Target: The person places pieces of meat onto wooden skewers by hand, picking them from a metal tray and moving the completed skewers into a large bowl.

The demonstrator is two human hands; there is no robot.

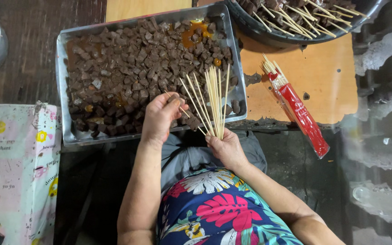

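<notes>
Browns, pale wood and bright florals around a grey metal tray.

The rectangular grey metal tray [62, 81] holds dark brown meat cubes [132, 68] in orange-brown sauce [191, 34]. The fan of thin bamboo skewers [212, 100] is pale yellow. A long red plastic skewer packet [302, 115] lies on the light orange-tan wooden board [323, 77]. The round black bowl [268, 37] carries dark brown skewered pieces. The person's navy top [223, 213] bears pink, white, yellow and teal flowers and leaves. The pale pink patterned cloth [14, 168] shows yellow spots and small dark lettering.

The dark bowl [268, 34] of skewered pieces is cut off by the top edge.
</notes>
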